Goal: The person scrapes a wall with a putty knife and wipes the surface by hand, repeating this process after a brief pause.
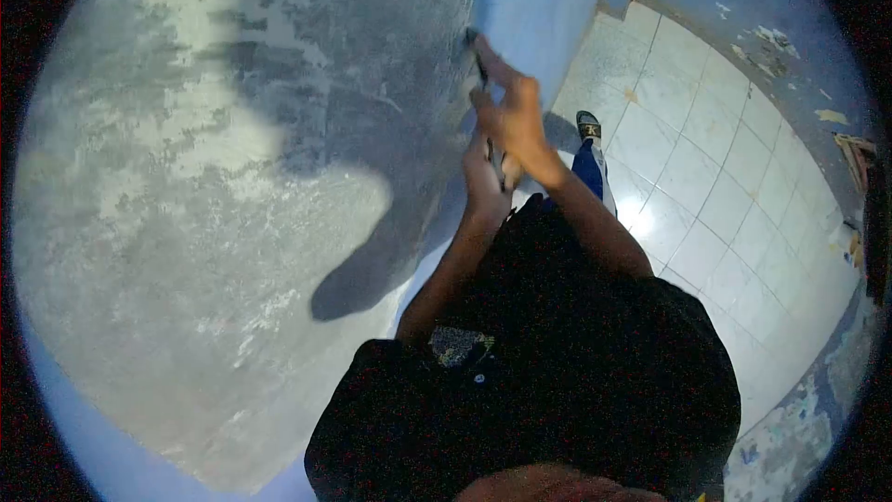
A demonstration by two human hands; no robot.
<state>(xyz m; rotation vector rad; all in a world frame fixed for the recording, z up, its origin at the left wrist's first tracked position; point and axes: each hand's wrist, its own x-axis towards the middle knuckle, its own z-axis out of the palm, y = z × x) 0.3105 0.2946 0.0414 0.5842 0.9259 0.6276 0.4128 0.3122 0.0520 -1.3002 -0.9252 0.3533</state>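
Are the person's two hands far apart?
No, the left hand and right hand are close together beside the patchy grey surface.

White tiled floor [720,172]; peeling blue wall [797,65] alongside.

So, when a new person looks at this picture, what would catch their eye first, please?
Probably the large, rough grey surface filling the left side, with a dark rounded shadow across it. Next, the left hand and right hand meet near its right edge around a thin dark tool, partly hidden and blurred. On the right, pale floor tiles shine with a bright glare.
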